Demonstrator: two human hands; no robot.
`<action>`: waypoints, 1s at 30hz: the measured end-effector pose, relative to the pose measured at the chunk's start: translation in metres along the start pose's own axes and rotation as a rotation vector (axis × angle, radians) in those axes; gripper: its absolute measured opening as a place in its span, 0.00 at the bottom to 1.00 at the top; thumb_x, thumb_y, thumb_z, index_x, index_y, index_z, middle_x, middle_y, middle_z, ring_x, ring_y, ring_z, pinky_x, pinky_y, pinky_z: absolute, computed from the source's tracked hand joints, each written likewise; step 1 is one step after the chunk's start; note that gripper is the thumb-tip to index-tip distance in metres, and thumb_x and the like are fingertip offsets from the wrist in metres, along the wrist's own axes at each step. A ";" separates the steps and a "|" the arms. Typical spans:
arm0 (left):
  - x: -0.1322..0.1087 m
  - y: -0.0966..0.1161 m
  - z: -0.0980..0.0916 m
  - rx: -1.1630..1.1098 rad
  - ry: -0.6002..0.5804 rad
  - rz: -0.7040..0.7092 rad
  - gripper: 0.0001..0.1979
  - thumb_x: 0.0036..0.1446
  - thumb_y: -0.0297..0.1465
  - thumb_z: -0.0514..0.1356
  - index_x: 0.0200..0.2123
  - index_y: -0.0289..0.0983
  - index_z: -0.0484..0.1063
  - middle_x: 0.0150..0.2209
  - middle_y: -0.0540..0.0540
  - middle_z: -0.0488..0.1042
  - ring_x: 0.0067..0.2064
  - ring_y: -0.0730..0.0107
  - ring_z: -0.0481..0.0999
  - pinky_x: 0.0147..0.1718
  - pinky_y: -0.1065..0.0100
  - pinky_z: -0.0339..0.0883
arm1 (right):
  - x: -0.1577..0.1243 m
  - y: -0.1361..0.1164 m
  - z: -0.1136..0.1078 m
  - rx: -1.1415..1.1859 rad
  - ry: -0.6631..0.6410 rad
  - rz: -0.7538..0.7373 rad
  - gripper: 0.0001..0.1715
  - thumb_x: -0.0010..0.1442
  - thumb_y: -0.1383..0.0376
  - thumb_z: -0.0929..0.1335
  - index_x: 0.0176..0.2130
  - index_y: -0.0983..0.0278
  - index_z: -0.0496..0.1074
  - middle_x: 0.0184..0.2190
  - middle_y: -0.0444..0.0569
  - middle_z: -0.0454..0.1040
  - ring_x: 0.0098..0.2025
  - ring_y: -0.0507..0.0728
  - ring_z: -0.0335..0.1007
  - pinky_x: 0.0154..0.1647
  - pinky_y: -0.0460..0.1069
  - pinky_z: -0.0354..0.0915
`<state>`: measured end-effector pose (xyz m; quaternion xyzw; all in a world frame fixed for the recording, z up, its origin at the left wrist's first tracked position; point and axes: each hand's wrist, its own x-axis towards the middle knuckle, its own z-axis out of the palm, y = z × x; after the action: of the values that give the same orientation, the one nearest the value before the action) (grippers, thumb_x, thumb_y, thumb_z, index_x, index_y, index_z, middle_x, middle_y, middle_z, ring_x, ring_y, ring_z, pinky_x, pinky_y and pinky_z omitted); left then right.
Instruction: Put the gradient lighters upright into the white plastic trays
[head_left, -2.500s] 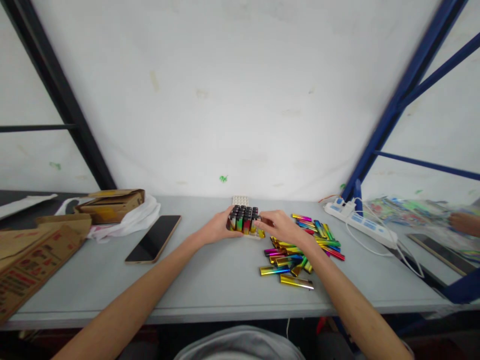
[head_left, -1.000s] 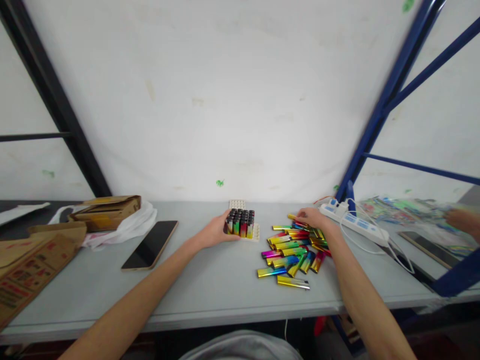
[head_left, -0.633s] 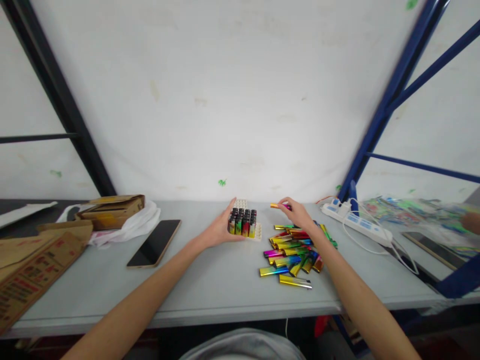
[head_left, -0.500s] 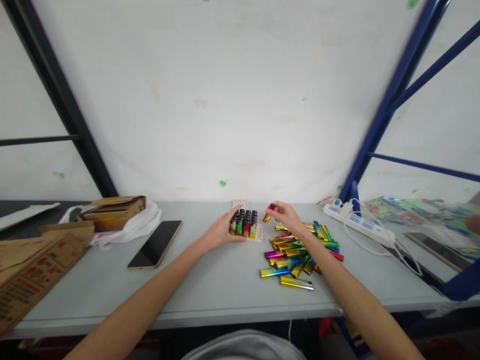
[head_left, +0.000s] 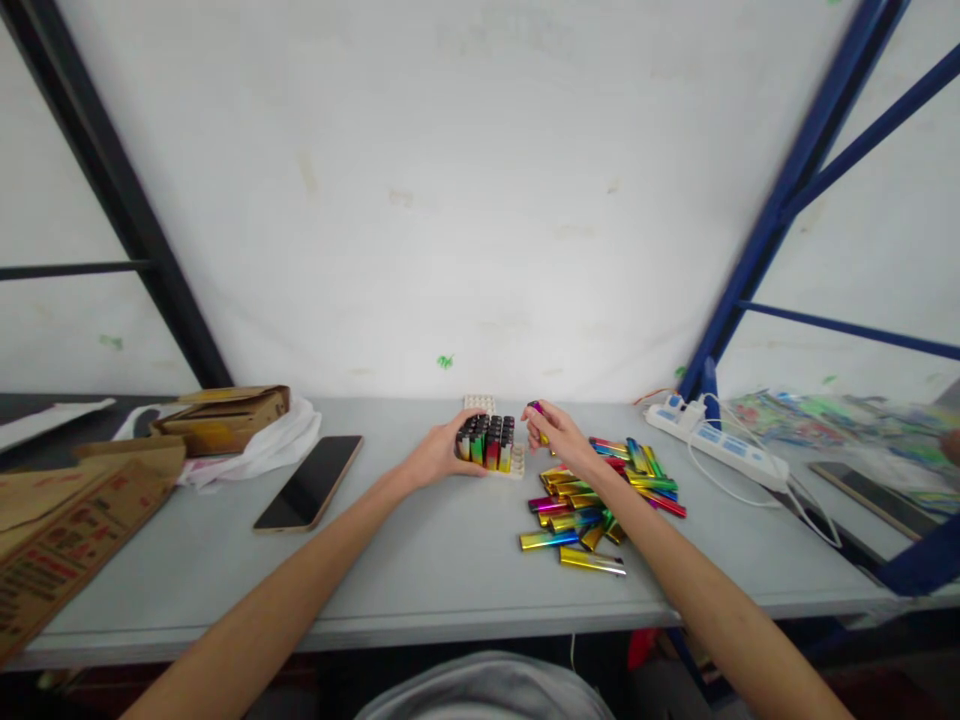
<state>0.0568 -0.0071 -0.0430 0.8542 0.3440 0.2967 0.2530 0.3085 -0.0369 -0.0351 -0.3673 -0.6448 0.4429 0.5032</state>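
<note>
Several lighters [head_left: 486, 444] with black tops stand upright in rows in a white tray with round holes [head_left: 517, 462]. My left hand [head_left: 436, 452] is wrapped around their left side, its thumb along the front. To the right of the tray, my right hand [head_left: 556, 434] pinches one lighter [head_left: 535, 408], its purple end up and its gold part partly hidden by the fingers. Below and right of that hand lies a loose pile of shiny lighters [head_left: 574, 498] in gold, blue, green, red and pink. A second white tray [head_left: 480, 403] is behind the standing lighters.
Left on the table [head_left: 420, 580] lie a phone [head_left: 309, 484], a cardboard box [head_left: 225, 415] on a white plastic bag [head_left: 289, 445] and another carton [head_left: 82, 540]. At right are a power strip [head_left: 716, 440] with cables, blue shelf posts [head_left: 787, 210], another phone [head_left: 874, 498] and clear bags [head_left: 825, 425].
My right hand has turned the pinched lighter from slanted to more upright and shifted slightly left. My left hand stays around the standing lighters.
</note>
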 end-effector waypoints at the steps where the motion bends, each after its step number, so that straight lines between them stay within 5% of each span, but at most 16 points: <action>1: 0.000 -0.001 0.000 -0.001 -0.005 0.002 0.48 0.42 0.46 0.72 0.64 0.43 0.56 0.56 0.45 0.74 0.55 0.52 0.74 0.57 0.58 0.65 | 0.001 0.002 0.000 -0.007 0.012 0.013 0.23 0.61 0.44 0.66 0.37 0.60 0.65 0.21 0.36 0.57 0.20 0.48 0.54 0.22 0.44 0.59; 4: 0.001 -0.004 -0.003 0.005 -0.015 0.011 0.48 0.41 0.47 0.72 0.63 0.43 0.57 0.55 0.45 0.74 0.55 0.52 0.74 0.56 0.58 0.65 | 0.002 0.006 0.002 -0.101 0.073 0.061 0.25 0.61 0.42 0.64 0.34 0.60 0.62 0.20 0.36 0.54 0.18 0.47 0.45 0.18 0.43 0.48; 12: -0.005 -0.012 -0.015 0.015 -0.052 0.027 0.49 0.41 0.47 0.72 0.64 0.42 0.56 0.57 0.44 0.72 0.56 0.53 0.73 0.58 0.59 0.63 | -0.001 0.004 0.008 -0.510 0.244 -0.018 0.31 0.62 0.44 0.61 0.20 0.62 0.57 0.17 0.40 0.55 0.23 0.50 0.51 0.25 0.47 0.48; 19: -0.006 -0.014 -0.012 0.017 -0.057 0.032 0.50 0.42 0.47 0.72 0.66 0.43 0.54 0.59 0.44 0.71 0.58 0.53 0.72 0.59 0.59 0.63 | 0.000 0.007 0.013 -0.553 0.254 -0.066 0.20 0.59 0.55 0.60 0.21 0.62 0.57 0.18 0.40 0.54 0.24 0.51 0.52 0.27 0.47 0.47; 30: -0.007 -0.009 -0.013 0.026 -0.056 0.022 0.50 0.42 0.47 0.71 0.66 0.43 0.53 0.59 0.44 0.71 0.58 0.53 0.72 0.58 0.59 0.64 | 0.000 0.007 0.009 -0.576 0.261 -0.062 0.25 0.60 0.50 0.61 0.20 0.62 0.58 0.18 0.40 0.56 0.24 0.51 0.53 0.28 0.47 0.48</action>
<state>0.0399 -0.0038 -0.0420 0.8691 0.3313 0.2708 0.2480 0.3001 -0.0365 -0.0423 -0.5286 -0.6845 0.1755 0.4704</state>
